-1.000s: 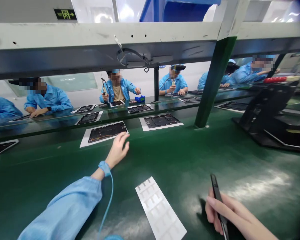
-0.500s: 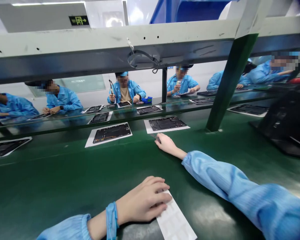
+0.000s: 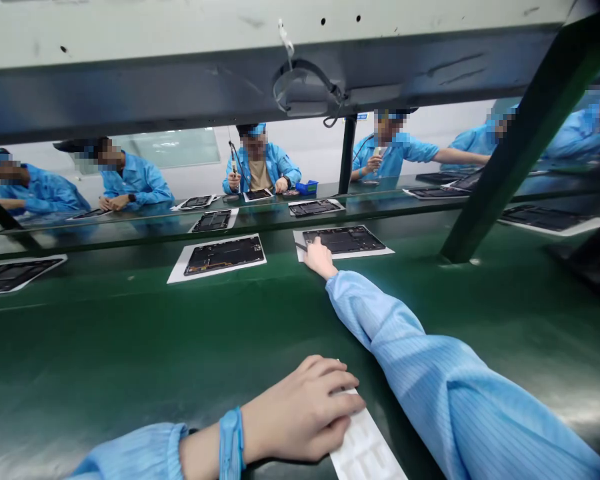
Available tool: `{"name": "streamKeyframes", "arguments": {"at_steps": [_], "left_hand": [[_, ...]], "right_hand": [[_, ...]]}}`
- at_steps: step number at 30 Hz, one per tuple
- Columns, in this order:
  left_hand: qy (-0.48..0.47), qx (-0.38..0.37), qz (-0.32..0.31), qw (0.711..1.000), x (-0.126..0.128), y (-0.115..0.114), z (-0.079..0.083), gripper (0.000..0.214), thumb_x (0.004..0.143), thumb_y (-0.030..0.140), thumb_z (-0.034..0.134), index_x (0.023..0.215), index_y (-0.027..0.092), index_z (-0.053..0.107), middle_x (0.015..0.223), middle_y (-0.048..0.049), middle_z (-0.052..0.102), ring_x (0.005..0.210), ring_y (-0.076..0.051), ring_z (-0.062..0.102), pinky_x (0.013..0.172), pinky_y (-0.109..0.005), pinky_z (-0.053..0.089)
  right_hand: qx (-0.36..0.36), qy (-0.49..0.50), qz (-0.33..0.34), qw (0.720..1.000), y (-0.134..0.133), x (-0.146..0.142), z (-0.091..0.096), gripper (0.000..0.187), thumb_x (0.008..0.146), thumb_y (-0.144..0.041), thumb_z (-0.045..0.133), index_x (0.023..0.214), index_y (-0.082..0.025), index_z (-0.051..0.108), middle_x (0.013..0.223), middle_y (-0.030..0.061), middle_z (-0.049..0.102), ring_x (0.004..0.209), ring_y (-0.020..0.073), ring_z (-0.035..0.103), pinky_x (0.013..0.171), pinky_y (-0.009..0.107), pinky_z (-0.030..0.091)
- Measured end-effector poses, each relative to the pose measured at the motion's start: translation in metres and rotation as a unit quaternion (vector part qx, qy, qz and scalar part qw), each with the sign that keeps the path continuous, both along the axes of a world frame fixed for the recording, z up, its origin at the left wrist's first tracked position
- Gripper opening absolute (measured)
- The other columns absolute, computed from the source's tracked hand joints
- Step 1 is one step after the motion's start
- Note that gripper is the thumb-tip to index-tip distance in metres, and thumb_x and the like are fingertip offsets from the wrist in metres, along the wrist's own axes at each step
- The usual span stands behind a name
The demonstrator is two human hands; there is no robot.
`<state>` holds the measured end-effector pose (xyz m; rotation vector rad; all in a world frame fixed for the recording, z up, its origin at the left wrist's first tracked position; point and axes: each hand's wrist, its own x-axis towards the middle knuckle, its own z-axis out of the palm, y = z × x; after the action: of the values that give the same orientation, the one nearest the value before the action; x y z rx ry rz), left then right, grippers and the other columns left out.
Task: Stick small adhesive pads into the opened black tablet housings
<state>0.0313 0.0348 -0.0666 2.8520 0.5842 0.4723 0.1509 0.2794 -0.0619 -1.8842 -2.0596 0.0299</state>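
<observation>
My left hand [image 3: 300,410] lies on the near end of a white sheet of small labels [image 3: 367,453] on the green belt, fingers flat and close together on the paper. A blue wrist strap [image 3: 231,443] circles that wrist. My right arm reaches far across the belt. My right hand [image 3: 320,259] is closed round a thin black tool [image 3: 301,246], whose tip shows at the left corner of a white tray holding an opened dark tablet panel [image 3: 345,239]. The hand touches the tray's near edge.
A second panel on a white tray [image 3: 223,255] lies to the left, another [image 3: 15,273] at the far left. A slanted green post [image 3: 505,153] stands on the right and a grey beam [image 3: 180,73] hangs overhead. Across a second line [image 3: 213,221], several people in blue coats work.
My left hand drew back from the left panel and settled on the label sheet. My right hand, with the black tool, reached forward to the right panel's tray. The view dipped lower.
</observation>
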Motion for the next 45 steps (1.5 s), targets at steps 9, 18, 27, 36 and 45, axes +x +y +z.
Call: {"name": "streamKeyframes", "arguments": {"at_steps": [9,18,27,36,45], "left_hand": [[0.008,-0.008,0.005,1.000,0.001,0.000,0.004,0.024,0.092,0.020,0.042,0.113,0.016,0.054,0.118,-0.0084,0.058,0.116,-0.022,0.047,0.100,-0.035,0.036],[0.006,-0.011,0.000,1.000,0.001,0.000,0.006,0.026,0.092,0.019,0.041,0.113,0.014,0.055,0.119,-0.0075,0.058,0.116,-0.022,0.047,0.102,-0.034,0.034],[0.012,0.002,0.010,1.000,-0.003,0.002,0.005,0.026,0.088,0.012,0.043,0.111,0.016,0.055,0.119,-0.0072,0.057,0.121,-0.028,0.040,0.104,-0.042,0.034],[0.000,-0.014,0.016,1.000,-0.005,0.006,0.007,0.026,0.092,0.011,0.041,0.111,0.019,0.057,0.120,-0.0097,0.055,0.120,-0.027,0.043,0.100,-0.042,0.039],[-0.038,-0.015,0.063,0.997,-0.009,0.009,0.000,0.027,0.094,0.013,0.037,0.115,0.015,0.054,0.124,-0.0136,0.051,0.123,-0.025,0.042,0.102,-0.043,0.039]], "right_hand": [[-0.008,-0.016,0.030,0.999,0.004,-0.038,-0.006,0.032,0.093,-0.032,0.057,0.120,-0.015,0.054,0.124,0.0107,0.054,0.102,0.0239,0.058,0.084,0.044,0.051],[-0.019,-0.058,0.026,0.998,0.002,-0.038,0.002,0.029,0.093,-0.028,0.058,0.118,-0.014,0.056,0.120,0.0100,0.056,0.100,0.0232,0.059,0.083,0.042,0.052],[0.025,-0.140,0.084,0.986,-0.041,0.032,0.056,0.026,0.092,-0.030,0.059,0.111,-0.013,0.058,0.114,0.0089,0.058,0.097,0.0223,0.059,0.081,0.041,0.051],[0.052,-0.187,0.233,0.953,-0.174,0.163,0.072,0.021,0.073,-0.009,0.053,0.091,-0.016,0.061,0.093,0.0038,0.056,0.069,0.0155,0.059,0.062,0.026,0.045],[0.132,-0.152,0.214,0.956,-0.318,0.239,0.016,0.014,0.090,-0.018,0.037,0.099,-0.024,0.047,0.092,0.0049,0.058,0.055,0.0174,0.062,0.043,0.028,0.045]]}}
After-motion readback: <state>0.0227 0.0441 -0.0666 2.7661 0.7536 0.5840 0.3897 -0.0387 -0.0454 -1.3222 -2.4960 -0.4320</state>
